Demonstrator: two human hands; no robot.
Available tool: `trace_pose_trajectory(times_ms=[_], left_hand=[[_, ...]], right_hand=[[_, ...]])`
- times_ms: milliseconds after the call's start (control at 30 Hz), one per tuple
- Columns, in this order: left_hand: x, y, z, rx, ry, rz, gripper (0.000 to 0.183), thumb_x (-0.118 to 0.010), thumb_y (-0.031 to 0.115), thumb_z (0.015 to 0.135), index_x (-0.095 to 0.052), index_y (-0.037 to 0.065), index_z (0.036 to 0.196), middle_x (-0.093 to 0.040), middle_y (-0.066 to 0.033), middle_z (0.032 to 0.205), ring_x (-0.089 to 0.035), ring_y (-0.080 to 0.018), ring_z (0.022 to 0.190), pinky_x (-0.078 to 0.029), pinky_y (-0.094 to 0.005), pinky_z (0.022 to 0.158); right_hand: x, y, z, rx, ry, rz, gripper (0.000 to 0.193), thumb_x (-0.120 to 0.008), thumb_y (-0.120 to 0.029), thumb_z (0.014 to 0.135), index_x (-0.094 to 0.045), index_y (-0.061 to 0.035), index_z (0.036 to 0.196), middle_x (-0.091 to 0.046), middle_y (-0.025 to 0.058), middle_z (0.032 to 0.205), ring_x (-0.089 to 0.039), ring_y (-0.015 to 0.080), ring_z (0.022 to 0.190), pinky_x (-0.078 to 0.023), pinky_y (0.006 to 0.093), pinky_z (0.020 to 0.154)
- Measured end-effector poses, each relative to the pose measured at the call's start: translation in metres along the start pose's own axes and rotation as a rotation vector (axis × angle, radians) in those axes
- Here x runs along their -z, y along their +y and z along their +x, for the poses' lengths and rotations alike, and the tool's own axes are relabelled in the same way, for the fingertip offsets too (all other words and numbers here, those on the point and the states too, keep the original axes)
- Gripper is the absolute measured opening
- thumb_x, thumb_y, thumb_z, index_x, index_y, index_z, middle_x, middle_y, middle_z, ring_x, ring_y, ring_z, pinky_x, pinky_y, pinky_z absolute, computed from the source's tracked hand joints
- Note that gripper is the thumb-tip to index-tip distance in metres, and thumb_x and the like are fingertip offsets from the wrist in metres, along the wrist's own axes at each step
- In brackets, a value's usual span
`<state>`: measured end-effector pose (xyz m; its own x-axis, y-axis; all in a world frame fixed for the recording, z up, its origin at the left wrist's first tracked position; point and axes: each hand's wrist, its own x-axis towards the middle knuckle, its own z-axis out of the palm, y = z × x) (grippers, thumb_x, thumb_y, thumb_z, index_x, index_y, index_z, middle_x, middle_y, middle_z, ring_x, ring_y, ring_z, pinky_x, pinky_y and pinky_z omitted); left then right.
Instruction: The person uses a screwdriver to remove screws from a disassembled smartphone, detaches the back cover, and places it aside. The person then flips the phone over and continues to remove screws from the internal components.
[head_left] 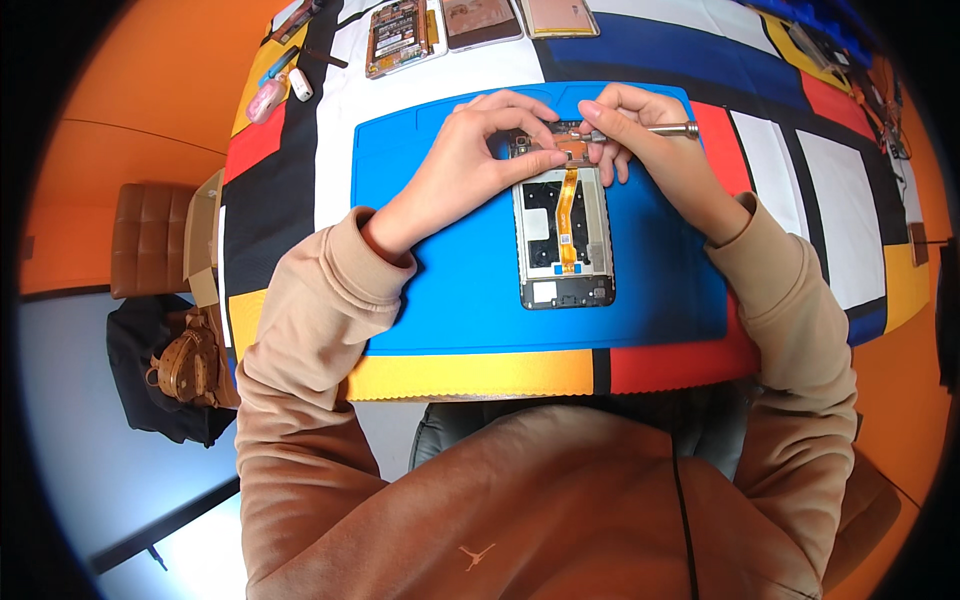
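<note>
An opened smartphone (590, 230) lies on a blue work mat (450, 290), its inner frame bare. An orange flat ribbon cable (566, 215) runs down its middle, from the circuit board (577, 150) at the far end. My left hand (490, 135) grips the phone's upper left part, thumb and fingertips bent over the board. In my right hand (640, 125) is a slim screwdriver (672, 130) with a metal handle, held nearly level. Its tip end points left over the board, partly hidden by my fingers.
Beyond the mat stand an opened phone with exposed parts (400, 38) and two flat phone panels (482, 20). A pink bottle-like item (265, 101) and a small white object (300, 85) lie far left. Loose tools and cables (890, 115) sit at the far right.
</note>
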<state>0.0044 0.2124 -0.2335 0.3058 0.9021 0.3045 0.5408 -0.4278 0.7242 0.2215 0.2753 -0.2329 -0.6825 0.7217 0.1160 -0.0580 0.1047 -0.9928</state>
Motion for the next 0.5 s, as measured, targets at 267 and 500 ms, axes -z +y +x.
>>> trace_pose_trajectory(times_ms=[267, 500], left_hand=[[-0.0001, -0.0011, 0.0003, -0.033, 0.012, 0.055, 0.016, -0.077, 0.017, 0.082, -0.071, 0.004, 0.090, -0.065, -0.0077, 0.112, -0.062, -0.0159, 0.100, -0.047, -0.0293, 0.090], [-0.0004, 0.0002, 0.0011, -0.017, 0.003, 0.004, 0.015, -0.077, 0.016, 0.082, -0.072, 0.004, 0.090, -0.065, -0.0078, 0.112, -0.061, -0.0156, 0.101, -0.046, -0.0292, 0.092]], right_hand=[[0.0000, 0.0007, 0.0000, 0.024, -0.019, -0.008, 0.028, -0.061, -0.033, 0.095, -0.065, -0.0066, 0.087, -0.065, 0.0017, 0.071, -0.061, 0.0055, 0.057, -0.042, 0.0169, 0.048], [0.0015, -0.0005, -0.0018, 0.020, -0.033, -0.007, 0.023, -0.059, -0.027, 0.097, -0.062, -0.0063, 0.087, -0.063, 0.0019, 0.073, -0.060, 0.0059, 0.059, -0.042, 0.0161, 0.051]])
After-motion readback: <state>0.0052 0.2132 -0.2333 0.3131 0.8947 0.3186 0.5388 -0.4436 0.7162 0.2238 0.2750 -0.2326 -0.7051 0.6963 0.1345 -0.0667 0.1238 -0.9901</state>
